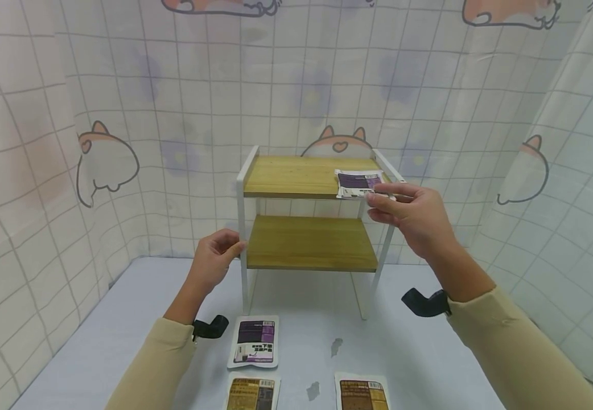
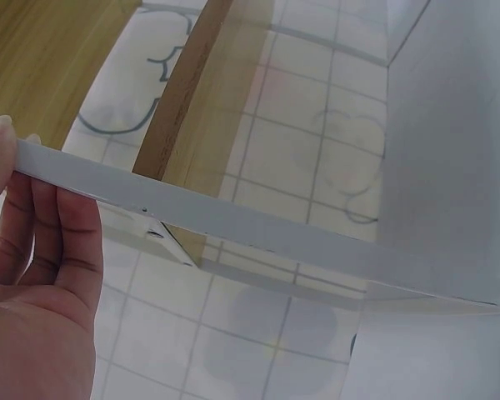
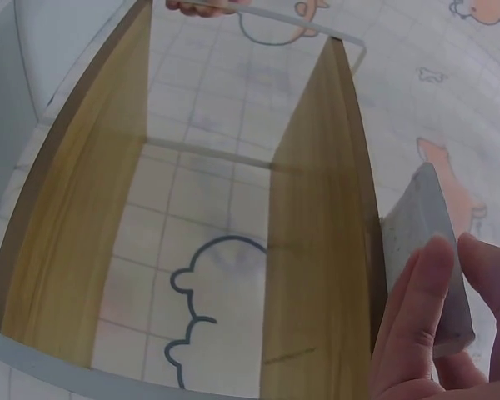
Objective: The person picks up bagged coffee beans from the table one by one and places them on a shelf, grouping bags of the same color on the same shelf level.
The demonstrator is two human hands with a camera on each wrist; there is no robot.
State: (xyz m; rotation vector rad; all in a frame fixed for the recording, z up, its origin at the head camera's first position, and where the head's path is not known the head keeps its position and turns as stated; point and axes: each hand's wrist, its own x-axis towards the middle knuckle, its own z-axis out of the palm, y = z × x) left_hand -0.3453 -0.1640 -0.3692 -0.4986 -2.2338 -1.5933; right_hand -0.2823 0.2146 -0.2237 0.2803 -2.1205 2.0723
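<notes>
A two-tier shelf with wooden boards and a white frame stands ahead. On its left front post, my left hand pinches the white bar between thumb and fingers; the left wrist view shows the thumb on one side of the bar and curled fingers on the other. My right hand holds the near right corner of a flat purple-and-white packet at the right front of the upper board. Seen edge-on in the right wrist view, that packet sits between thumb and fingers.
Below the shelf on the pale table lies another purple-and-white packet. Two brown-and-yellow packets, one left and one right, are cut by the bottom edge. The lower board spans the frame. Patterned curtains surround the table.
</notes>
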